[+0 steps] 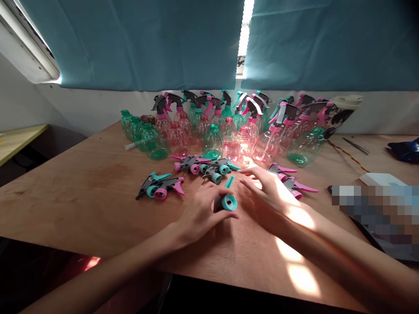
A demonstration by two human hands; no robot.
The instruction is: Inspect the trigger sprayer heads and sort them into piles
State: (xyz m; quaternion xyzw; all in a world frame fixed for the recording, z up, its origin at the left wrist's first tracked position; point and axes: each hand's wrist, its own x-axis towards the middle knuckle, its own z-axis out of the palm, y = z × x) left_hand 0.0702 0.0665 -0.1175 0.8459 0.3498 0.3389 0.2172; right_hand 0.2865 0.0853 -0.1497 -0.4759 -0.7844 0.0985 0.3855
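My left hand (199,209) is curled around a trigger spray head (229,202) with a teal collar and trigger; its open collar faces me. Past it, my right hand (266,187) has its fingers stretched out and apart over the table, holding nothing. Its fingertips are close to a clear pink bottle (240,148) with an uncapped neck. A clear green bottle (212,144) stands left of that one, also uncapped. Loose spray heads with teal and pink parts lie at the left (160,187) and in the middle (214,169). Others with pink triggers (296,185) are partly hidden behind my right hand.
Several bottles with spray heads (216,109) stand in rows at the back of the wooden table (108,192). Uncapped green bottles (153,141) are at the left. A patterned cup (342,113) stands back right; a dark-edged, blurred-out object (376,218) lies right. Blue curtains (147,43) hang behind.
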